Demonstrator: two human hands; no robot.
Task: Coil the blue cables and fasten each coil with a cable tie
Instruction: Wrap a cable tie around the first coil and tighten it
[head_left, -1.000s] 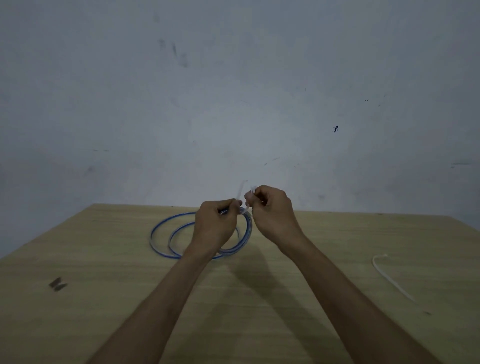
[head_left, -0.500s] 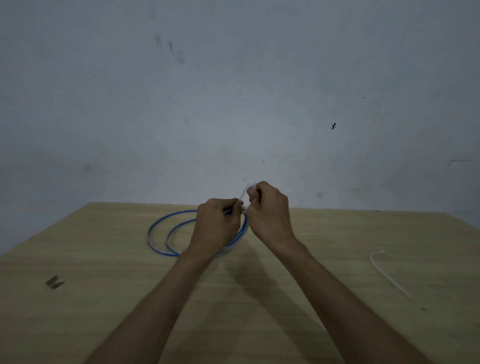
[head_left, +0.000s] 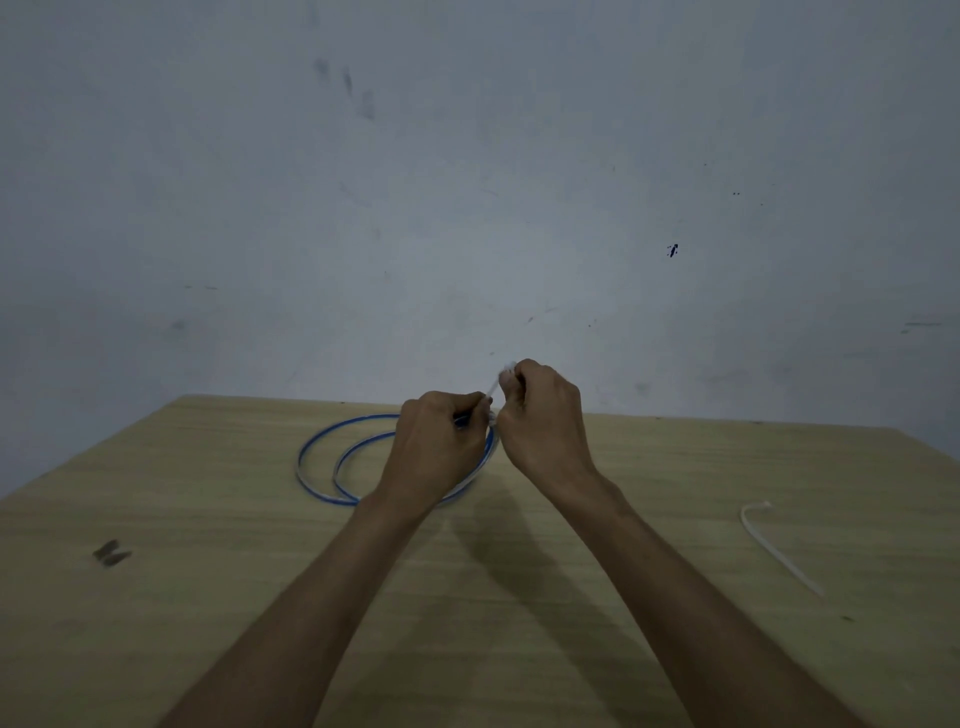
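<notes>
Wooden table (head_left: 675, 467): spare cable tie (head_left: 774, 545) lies right of both hands.

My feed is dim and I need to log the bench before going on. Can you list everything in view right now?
blue cable coil: 1, blue with a pale edge, lying on the table left of centre, its right side hidden behind the hands
cable tie in hand: 1, whitish, held between both hands above the coil's right side
spare cable tie: 1, whitish, loose on the table at the right
dark mark: 1, dark grey, on the table at the left; cannot tell what it is
table: 1, light wood
wall: 1, grey, scuffed, behind the table
left hand: 1, closed grip at the coil
right hand: 1, pinching the tie
</notes>
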